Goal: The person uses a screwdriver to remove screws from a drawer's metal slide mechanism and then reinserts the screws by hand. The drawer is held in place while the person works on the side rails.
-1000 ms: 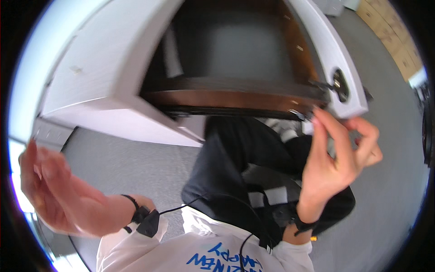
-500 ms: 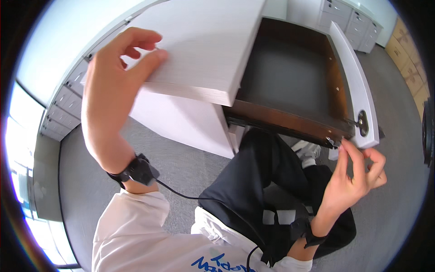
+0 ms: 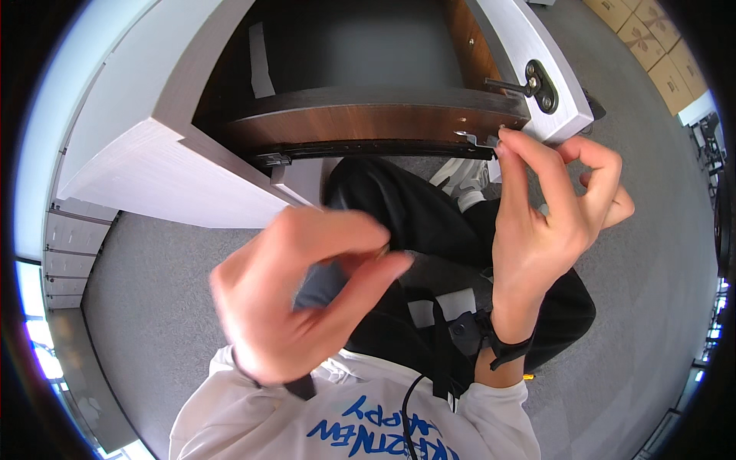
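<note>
My right hand (image 3: 556,188) pinches thumb and forefinger at the end of a small bent metal bracket (image 3: 474,139), which lies against the brown side panel (image 3: 345,126) of an open drawer, close to its white front panel (image 3: 529,34). Below the bracket runs a black slide rail (image 3: 368,151). Over my lap, my left hand (image 3: 307,287) is blurred, its thumb and forefinger closed around something tiny that I cannot make out. A black lock fitting (image 3: 541,87) with a metal rod sits on the inner face of the front panel.
The white cabinet body (image 3: 153,165) stands to the left of the drawer. A pale strip (image 3: 261,61) lies inside the drawer. My black-trousered leg (image 3: 391,195) and a light shoe (image 3: 462,178) are underneath. Cardboard boxes (image 3: 652,42) stand at the far right.
My left hand has come down from above the cabinet top to over my lap. My right hand stays at the bracket. The view has shifted closer to the drawer's side.
</note>
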{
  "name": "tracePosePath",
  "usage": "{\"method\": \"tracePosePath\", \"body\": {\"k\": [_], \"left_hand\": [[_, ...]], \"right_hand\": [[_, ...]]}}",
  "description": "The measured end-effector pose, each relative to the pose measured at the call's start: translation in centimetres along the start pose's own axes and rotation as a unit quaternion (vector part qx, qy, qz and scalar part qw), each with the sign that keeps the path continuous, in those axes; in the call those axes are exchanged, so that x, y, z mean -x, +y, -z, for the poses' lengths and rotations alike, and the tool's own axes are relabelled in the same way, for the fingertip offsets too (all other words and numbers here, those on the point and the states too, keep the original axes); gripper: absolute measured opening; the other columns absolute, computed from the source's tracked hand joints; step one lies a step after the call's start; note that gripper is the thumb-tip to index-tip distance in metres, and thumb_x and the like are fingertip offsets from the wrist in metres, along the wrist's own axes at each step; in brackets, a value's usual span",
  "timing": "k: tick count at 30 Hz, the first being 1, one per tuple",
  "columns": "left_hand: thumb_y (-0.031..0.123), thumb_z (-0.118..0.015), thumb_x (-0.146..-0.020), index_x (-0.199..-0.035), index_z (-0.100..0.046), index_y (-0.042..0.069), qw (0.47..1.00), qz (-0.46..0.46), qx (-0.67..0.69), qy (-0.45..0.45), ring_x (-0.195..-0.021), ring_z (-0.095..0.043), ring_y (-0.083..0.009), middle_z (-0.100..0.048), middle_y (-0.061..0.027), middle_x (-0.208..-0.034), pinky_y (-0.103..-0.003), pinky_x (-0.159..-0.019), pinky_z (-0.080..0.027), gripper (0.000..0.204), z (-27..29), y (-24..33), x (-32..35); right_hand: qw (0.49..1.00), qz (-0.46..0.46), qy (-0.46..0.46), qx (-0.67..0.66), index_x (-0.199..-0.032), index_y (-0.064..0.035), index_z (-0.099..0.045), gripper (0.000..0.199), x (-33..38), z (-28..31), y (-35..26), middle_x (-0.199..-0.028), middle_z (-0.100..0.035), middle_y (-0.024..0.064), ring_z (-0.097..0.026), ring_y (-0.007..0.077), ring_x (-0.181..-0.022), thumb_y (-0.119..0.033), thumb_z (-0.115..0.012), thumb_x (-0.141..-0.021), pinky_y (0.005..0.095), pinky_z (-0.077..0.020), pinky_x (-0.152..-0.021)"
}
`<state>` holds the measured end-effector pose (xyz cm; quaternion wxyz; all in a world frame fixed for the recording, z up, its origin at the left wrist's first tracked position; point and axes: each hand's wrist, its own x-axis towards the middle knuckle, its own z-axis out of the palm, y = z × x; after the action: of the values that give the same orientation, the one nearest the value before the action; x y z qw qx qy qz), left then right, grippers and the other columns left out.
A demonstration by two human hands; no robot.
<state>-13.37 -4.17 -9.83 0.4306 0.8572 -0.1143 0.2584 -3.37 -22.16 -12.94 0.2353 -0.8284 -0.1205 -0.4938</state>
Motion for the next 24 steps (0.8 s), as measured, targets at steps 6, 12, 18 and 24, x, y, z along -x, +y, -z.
{"method": "tracePosePath", "body": {"k": [6, 12, 18, 24], "left_hand": [[-0.006, -0.078, -0.079, -0.092, -0.070, 0.002, 0.998, -0.030, -0.008, 0.061, -0.066, -0.067, -0.0134, -0.070, -0.0074, -0.081, -0.023, -0.059, -0.053, 0.017, -4.3, -1.5, -2.8], [-0.007, -0.077, -0.079, -0.093, -0.073, 0.001, 0.992, -0.038, -0.031, 0.119, -0.066, -0.063, -0.0104, -0.072, -0.0057, -0.082, -0.020, -0.059, -0.047, 0.017, -6.8, -2.2, -3.6], [-0.003, -0.080, -0.080, -0.088, -0.071, 0.001, 0.984, -0.039, -0.049, 0.165, -0.063, -0.061, -0.0080, -0.071, -0.0039, -0.079, -0.019, -0.059, -0.047, 0.013, -7.9, -2.2, -3.6], [0.000, -0.084, -0.077, -0.087, -0.071, 0.001, 0.981, -0.045, -0.064, 0.180, -0.064, -0.060, -0.0067, -0.071, -0.0034, -0.079, -0.018, -0.059, -0.047, 0.017, -8.5, -2.8, -3.4]], "right_hand": [[1.000, 0.005, 0.008, 0.004, -0.090, -0.0236, -0.081, 0.024, 0.5, -0.2, 0.3, -0.094, -0.053, -0.0059, -0.041, 0.0177, -0.093, -0.013, -0.087, -0.069, 0.0315, -0.0345, -0.081], [1.000, 0.012, 0.017, -0.010, -0.091, -0.0234, -0.082, 0.025, 0.5, -0.8, 0.8, -0.093, -0.053, -0.0063, -0.041, 0.0163, -0.093, -0.013, -0.087, -0.069, 0.0287, -0.0337, -0.079], [1.000, 0.010, 0.017, -0.008, -0.090, -0.0234, -0.082, 0.025, 1.2, -0.2, 0.2, -0.093, -0.053, -0.0068, -0.041, 0.0151, -0.093, -0.013, -0.087, -0.068, 0.0274, -0.0332, -0.079], [0.999, 0.017, 0.028, -0.013, -0.090, -0.0233, -0.082, 0.025, 1.4, -0.3, 0.5, -0.092, -0.053, -0.0070, -0.041, 0.0149, -0.092, -0.012, -0.087, -0.067, 0.0274, -0.0335, -0.079]]}}
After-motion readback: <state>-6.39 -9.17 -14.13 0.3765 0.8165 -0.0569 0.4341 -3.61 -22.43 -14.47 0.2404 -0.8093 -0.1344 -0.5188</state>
